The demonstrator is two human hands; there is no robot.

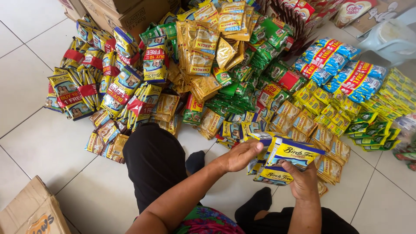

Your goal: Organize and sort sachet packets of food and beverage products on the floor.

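My right hand (303, 182) grips a stack of yellow and blue sachets (288, 160) from below, held above the tiled floor in front of my knees. My left hand (242, 156) rests its fingers on the stack's left edge, touching the top sachets. Just beyond the hands lie loose yellow sachets (303, 123) on the floor.
A big heap of sachet bundles covers the floor ahead: yellow and blue ones with red bands (117, 82), gold ones (203, 47), green ones (242, 86), blue packs (342, 69). Cardboard boxes (130, 13) stand behind, another carton (30, 212) at lower left, a pale plastic stool (385, 39) at upper right.
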